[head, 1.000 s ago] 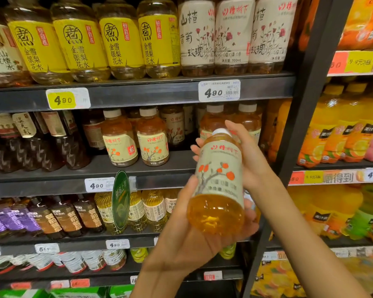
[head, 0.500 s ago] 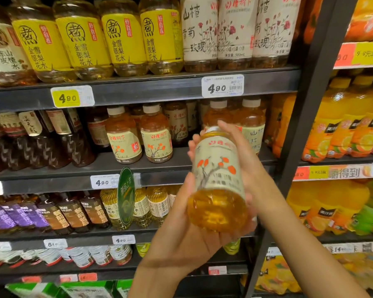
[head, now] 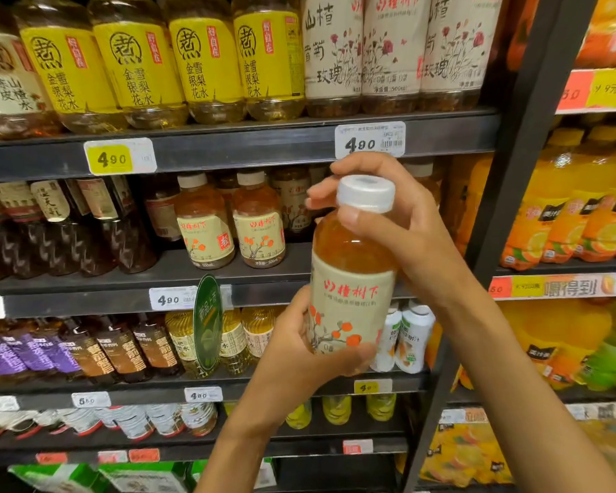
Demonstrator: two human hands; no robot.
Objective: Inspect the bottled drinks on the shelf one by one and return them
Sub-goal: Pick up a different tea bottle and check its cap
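I hold an amber drink bottle [head: 351, 279] upright in front of the shelves; it has a white cap and a cream label with red characters and orange fruit. My left hand [head: 299, 354] wraps around its base from the left. My right hand [head: 399, 225] grips its neck and shoulder just under the cap, fingers curled behind it. Two matching bottles [head: 228, 222] stand on the second shelf [head: 86, 279], to the left of the one I hold.
Yellow-label and rose-label bottles fill the top shelf [head: 228, 147]. Dark bottles stand at the left, and purple and brown ones sit lower. A green round tag [head: 207, 325] sticks out from the shelf edge. A dark upright post [head: 512, 172] separates orange juice bottles on the right.
The bottle has swung from tilted, base toward me, to upright with the cap on top. My right hand has shifted to the neck, my left to the base.
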